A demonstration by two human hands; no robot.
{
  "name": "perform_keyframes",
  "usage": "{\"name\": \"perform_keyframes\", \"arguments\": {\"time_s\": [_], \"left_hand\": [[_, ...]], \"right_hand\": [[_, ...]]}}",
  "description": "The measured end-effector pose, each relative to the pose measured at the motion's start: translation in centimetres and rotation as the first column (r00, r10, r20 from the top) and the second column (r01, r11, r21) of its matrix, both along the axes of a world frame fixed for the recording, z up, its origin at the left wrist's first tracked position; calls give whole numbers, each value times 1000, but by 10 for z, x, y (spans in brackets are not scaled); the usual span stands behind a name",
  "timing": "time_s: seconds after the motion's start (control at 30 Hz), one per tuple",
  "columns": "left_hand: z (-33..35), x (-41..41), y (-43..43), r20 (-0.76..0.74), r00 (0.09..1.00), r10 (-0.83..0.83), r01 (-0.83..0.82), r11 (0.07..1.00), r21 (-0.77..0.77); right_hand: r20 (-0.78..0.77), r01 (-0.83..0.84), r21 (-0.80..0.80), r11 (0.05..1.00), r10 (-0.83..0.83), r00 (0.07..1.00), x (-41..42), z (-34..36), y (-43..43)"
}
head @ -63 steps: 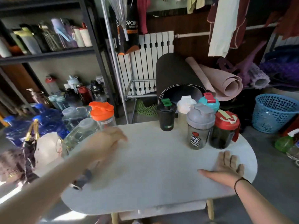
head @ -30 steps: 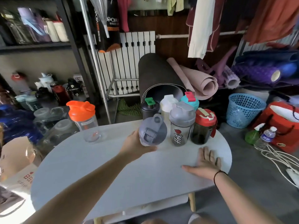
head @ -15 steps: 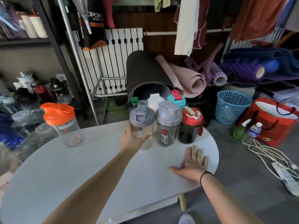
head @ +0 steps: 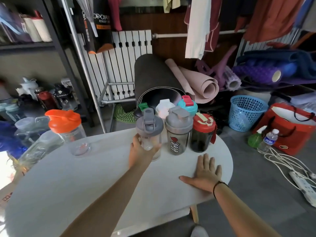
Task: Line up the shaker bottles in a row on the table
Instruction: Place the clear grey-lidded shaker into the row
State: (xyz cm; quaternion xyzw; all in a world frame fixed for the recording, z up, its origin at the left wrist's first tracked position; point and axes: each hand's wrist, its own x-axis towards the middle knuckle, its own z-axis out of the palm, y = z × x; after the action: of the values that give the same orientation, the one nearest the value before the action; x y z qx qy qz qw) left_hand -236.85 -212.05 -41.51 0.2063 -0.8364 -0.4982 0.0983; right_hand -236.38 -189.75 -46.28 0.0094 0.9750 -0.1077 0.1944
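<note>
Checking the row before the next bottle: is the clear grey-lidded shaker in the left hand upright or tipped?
Upright. The clear shaker stands lid-up beside the grey Hot shaker, base near the table, with the left hand around it.

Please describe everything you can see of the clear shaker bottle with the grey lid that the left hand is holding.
The clear shaker bottle with the grey lid looks like transparent plastic. Its grey flip cap looks shut under a carry loop. It stands upright at the left end of the front row, close beside the smoky grey "Hot" shaker bottle, its base at or just above the white oval table. The left hand wraps its lower body; contents unclear.
</note>
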Motion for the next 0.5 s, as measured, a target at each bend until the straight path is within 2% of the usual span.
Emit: {"name": "perform_keyframes", "arguments": {"time_s": [0.37, 0.5], "left_hand": [[-2, 2, 12, -12, 1000, 9, -9, 1000, 6], [-2, 3, 8, 5, 999, -45, 45, 999, 13]], "right_hand": [[22, 16, -16, 1000, -16, 1000, -1, 1, -1], [17, 17, -4, 1000, -17, 1000, -1, 2, -1]]}}
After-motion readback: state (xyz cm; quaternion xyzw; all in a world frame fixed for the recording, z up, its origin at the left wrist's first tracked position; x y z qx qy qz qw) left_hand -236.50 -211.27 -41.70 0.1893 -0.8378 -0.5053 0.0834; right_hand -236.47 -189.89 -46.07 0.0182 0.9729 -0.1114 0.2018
